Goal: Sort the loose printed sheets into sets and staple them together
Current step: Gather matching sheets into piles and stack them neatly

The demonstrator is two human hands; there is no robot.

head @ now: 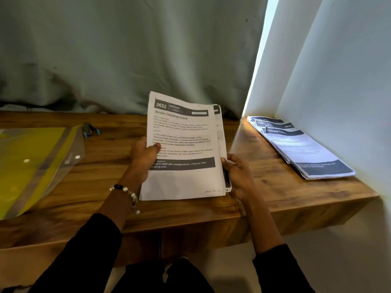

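Wooden desk [88, 187] runs below a grey curtain [127, 49]. Yellow plastic folder [31, 163] lies at far left of the desk. A fanned pile of printed sheets [300, 149] rests at the right end by the wall. A held sheaf, top sheet headed "Screen Cleaning Check" [182, 149], is tilted up above desk centre. Left hand [143, 157] grips its left edge, thumb on the front; right hand [239, 176] pinches the lower right edge. Stapler [90, 129] lies behind the folder.
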